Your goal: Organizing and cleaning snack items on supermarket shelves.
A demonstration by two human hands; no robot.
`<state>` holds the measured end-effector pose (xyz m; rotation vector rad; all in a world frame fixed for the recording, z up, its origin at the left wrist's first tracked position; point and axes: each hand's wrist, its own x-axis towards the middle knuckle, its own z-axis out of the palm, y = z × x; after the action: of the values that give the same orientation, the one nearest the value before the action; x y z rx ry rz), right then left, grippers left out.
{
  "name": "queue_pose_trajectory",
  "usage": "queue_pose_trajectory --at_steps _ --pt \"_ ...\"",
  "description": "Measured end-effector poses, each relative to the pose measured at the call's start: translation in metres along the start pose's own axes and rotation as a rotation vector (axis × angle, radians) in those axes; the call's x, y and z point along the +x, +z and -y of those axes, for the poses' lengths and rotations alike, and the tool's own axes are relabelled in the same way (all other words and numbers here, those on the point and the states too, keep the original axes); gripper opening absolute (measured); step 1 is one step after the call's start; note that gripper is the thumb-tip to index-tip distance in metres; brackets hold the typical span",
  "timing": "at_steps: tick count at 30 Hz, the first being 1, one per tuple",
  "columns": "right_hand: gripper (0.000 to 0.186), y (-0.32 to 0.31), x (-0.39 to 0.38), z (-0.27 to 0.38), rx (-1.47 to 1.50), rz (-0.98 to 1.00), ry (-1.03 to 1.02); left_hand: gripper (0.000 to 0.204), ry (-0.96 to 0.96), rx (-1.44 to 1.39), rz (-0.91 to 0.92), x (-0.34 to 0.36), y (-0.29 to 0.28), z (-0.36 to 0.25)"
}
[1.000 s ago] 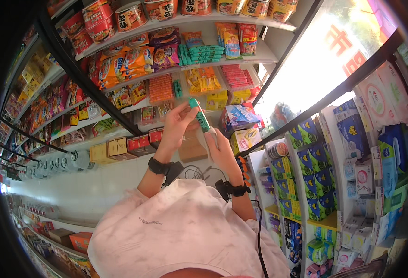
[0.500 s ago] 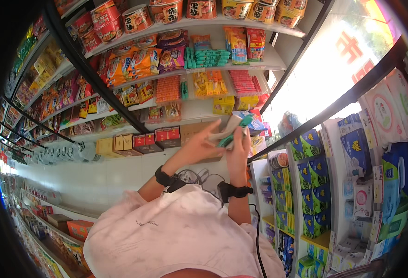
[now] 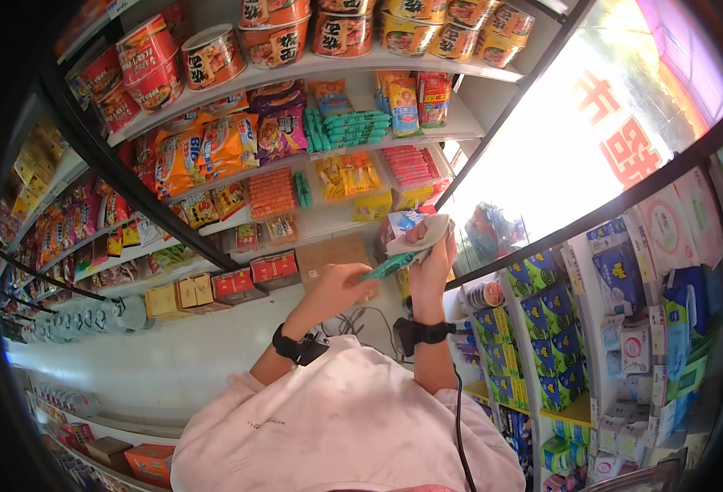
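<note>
Locate the slim green packet [image 3: 390, 266] between the two hands, slanting up from the left hand [image 3: 337, 289] toward the right hand [image 3: 433, 266]; note left thumb and fingers closed about the lower end, upper end against or just beside the pale cloth [image 3: 427, 230]; find the cloth gripped in the right hand, bunched and partly draped over the fingers; treat direct contact between right fingers and packet as impossible to tell, being hidden by cloth and knuckles; regard the hands as apart from each other, bridged only by packet and cloth.

Judge the packet light and narrow, with a thin, probably slick wrapper; expect some give rather than full stiffness, contents being unseen; take hold near the ends, thumb opposed to fingers, using light pressure to avoid creasing; support the cloth by its gathered part, as soft, limp and not fragile.

For surroundings, see similar green packets [image 3: 353, 127] on a shelf beyond the left hand; yellow packs [image 3: 347, 175] in a clear tray, ahead of and between the hands; blue-and-green packs [image 3: 554, 328] to the right of the right hand.
</note>
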<state>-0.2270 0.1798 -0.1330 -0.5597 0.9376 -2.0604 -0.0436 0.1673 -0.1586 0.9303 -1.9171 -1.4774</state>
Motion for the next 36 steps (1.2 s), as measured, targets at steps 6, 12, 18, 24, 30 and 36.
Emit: queue_pose_trajectory --at_steps 6,12,18,24,30,36 --pt "0.017 0.054 0.012 -0.013 0.401 0.132 0.310 0.028 -0.187 -0.685 0.299 -0.003 -0.054 0.001" --pt "0.026 0.066 -0.015 -0.050 -0.195 0.175 0.330 0.037 -0.126 -0.698 0.207 -0.002 -0.070 0.009" --pt "0.028 0.061 -0.009 -0.085 -0.510 0.270 0.289 0.026 -0.179 -0.627 -0.016 0.014 -0.066 0.047" --pt "0.024 0.052 0.010 -0.099 -0.656 0.332 0.166 0.021 -0.098 -0.127 -0.208 0.039 -0.069 0.042" --pt "0.022 0.057 0.042 -0.102 -0.453 0.303 0.333 0.021 -0.089 -0.179 -0.193 0.059 -0.068 0.042" --pt "0.025 0.046 0.109 -0.102 -0.323 0.272 0.363 0.022 -0.095 -0.322 -0.507 0.113 -0.064 0.036"
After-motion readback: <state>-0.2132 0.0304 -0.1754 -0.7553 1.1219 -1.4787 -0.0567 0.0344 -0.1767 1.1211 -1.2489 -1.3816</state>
